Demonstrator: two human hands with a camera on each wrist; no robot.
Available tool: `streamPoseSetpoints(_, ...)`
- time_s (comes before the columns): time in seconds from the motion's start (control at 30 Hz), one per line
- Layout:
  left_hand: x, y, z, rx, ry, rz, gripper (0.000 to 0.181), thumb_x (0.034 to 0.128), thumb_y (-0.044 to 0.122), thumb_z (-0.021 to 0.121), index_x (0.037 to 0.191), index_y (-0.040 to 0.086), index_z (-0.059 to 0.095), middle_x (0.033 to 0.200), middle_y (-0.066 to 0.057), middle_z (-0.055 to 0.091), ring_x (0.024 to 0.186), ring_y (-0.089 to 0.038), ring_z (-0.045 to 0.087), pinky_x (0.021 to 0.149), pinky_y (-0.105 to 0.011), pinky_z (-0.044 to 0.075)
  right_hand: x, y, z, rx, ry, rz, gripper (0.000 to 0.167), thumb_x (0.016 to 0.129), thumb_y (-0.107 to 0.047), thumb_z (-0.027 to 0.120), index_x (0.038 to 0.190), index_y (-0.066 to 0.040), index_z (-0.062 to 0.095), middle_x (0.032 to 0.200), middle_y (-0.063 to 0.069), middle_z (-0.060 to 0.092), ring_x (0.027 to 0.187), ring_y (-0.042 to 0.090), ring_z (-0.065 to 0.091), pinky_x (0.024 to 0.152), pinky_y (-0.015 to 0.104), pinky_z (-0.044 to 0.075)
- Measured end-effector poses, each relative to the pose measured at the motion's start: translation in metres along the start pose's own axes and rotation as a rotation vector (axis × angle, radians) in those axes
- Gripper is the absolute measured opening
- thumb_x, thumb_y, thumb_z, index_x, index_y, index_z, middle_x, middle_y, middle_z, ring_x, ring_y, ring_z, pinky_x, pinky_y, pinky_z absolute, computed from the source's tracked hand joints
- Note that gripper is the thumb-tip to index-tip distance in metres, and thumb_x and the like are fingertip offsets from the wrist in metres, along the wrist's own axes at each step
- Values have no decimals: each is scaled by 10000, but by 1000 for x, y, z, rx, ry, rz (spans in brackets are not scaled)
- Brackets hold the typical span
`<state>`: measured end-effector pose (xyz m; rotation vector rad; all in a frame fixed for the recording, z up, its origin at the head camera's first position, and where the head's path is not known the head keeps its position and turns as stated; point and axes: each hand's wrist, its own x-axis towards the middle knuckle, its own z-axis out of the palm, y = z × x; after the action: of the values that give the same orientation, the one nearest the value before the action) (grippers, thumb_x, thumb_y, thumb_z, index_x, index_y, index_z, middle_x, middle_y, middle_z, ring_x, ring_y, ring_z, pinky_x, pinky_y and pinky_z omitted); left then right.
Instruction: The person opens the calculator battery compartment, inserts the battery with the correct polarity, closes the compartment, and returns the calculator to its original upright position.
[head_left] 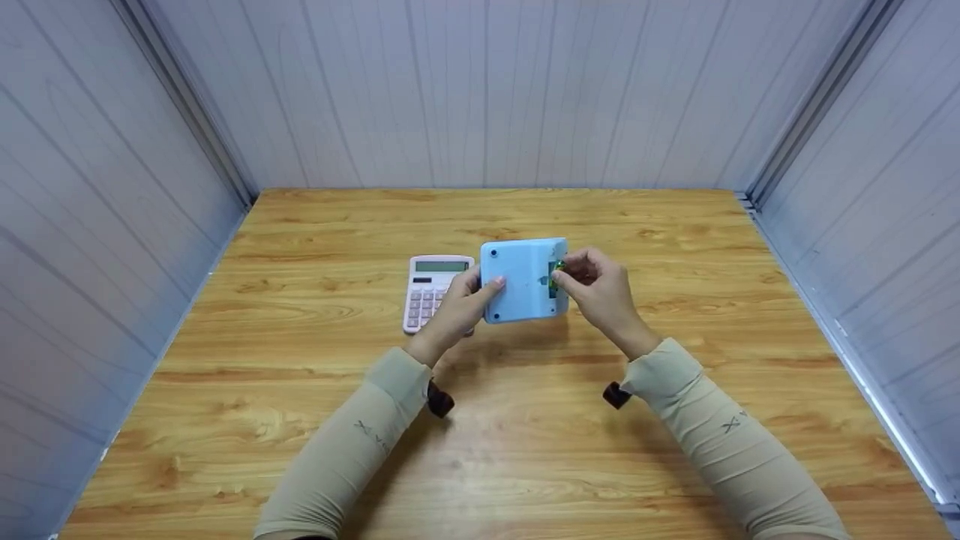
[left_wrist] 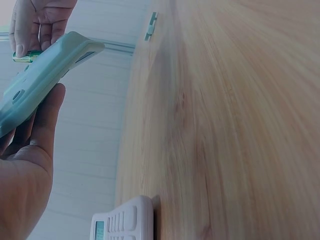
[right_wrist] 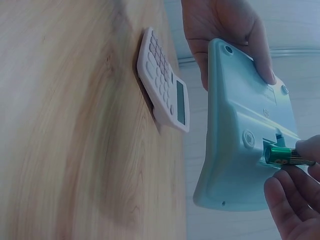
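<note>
A light-blue calculator (head_left: pixel 519 292) is held above the table with its back turned up. My left hand (head_left: pixel 457 306) grips its left end, thumb on the back and fingers underneath. A green battery (right_wrist: pixel 281 155) is pinched between thumb and fingers of my right hand (head_left: pixel 606 296). One end of the battery lies at the open battery compartment (right_wrist: pixel 270 142); how far it sits inside is unclear. Behind my left hand a pink calculator (head_left: pixel 418 300) rests face up on the table, partly covered by that hand.
The wooden table (head_left: pixel 510 450) is bounded by pale panel walls (head_left: pixel 480 97) at the back and sides. In the left wrist view, a small teal strip (left_wrist: pixel 151 26), perhaps a battery cover, lies on the table.
</note>
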<state>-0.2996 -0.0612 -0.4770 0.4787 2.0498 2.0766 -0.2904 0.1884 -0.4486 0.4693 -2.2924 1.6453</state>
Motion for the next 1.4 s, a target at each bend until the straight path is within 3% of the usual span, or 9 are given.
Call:
streamPoseSetpoints(0.37,-1,-1,0,-23,-25,-8,487,1150,203,542,1584,-13,490,1551,-238,601,1420,-350,615,1145,-517,556,-1,2,0,-15,-16,9,112,981,-29,791,1071,27,755,1009,161,767,840,130,680,741,189,580)
streamPoseSetpoints(0.67,-2,-1,-2,-10,-29,1,475,1146,221,550,1567,3,519,1527,-223,626,1390,-338,642,1109,-512,582,2,0,0,-10,-1,106,174,1073,-105,672,1057,32,777,894,84,699,798,124,622,707,199,586)
streamPoseSetpoints(0.87,-2,-2,-3,-13,-42,3,467,1148,207,545,1565,0,521,1527,-233,622,1394,-348,637,1117,-522,574,5,-2,-2,-28,-36,213,220,1073,-184,683,1155,14,729,1087,120,708,953,194,626,780,216,580)
streamPoseSetpoints(1.13,-1,-3,-3,-2,-34,13,451,1144,196,550,1543,-16,538,1486,-240,650,1344,-320,668,1097,-498,592,9,-1,-7,-7,-97,376,484,1078,-289,665,1444,21,603,1411,208,631,1222,284,619,991,331,582)
streamPoseSetpoints(1.23,-2,-3,-3,-1,-34,19,443,1142,192,553,1525,-30,548,1468,-250,657,1327,-315,676,1092,-497,596,10,-1,-9,41,-129,422,560,1087,-305,639,1515,43,544,1467,236,601,1296,308,607,1061,402,593)
streamPoseSetpoints(1.4,-2,-3,-3,-2,-50,16,468,1146,217,556,1563,8,525,1513,-224,634,1371,-329,651,1119,-533,573,11,-2,-9,72,-145,446,576,1091,-308,635,1528,55,541,1448,251,619,1283,313,631,1047,434,621)
